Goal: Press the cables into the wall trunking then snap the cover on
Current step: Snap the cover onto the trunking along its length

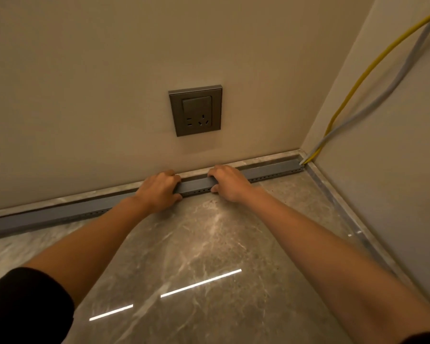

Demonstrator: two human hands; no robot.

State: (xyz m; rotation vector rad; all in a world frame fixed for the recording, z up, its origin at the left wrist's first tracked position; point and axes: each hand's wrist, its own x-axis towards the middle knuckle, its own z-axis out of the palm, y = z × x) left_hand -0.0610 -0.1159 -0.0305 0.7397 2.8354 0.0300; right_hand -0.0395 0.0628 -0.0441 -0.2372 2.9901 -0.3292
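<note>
The left hand (pixel 159 189) and right hand (pixel 230 181) each curl over the grey trunking (pixel 196 186) at the far wall's foot. A yellow cable (pixel 360 78) and a grey cable (pixel 397 81) leave its right end.

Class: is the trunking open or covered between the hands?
Covered: trunking shows a plain grey face between left hand and right hand; cables appear only at its corner end.
</note>
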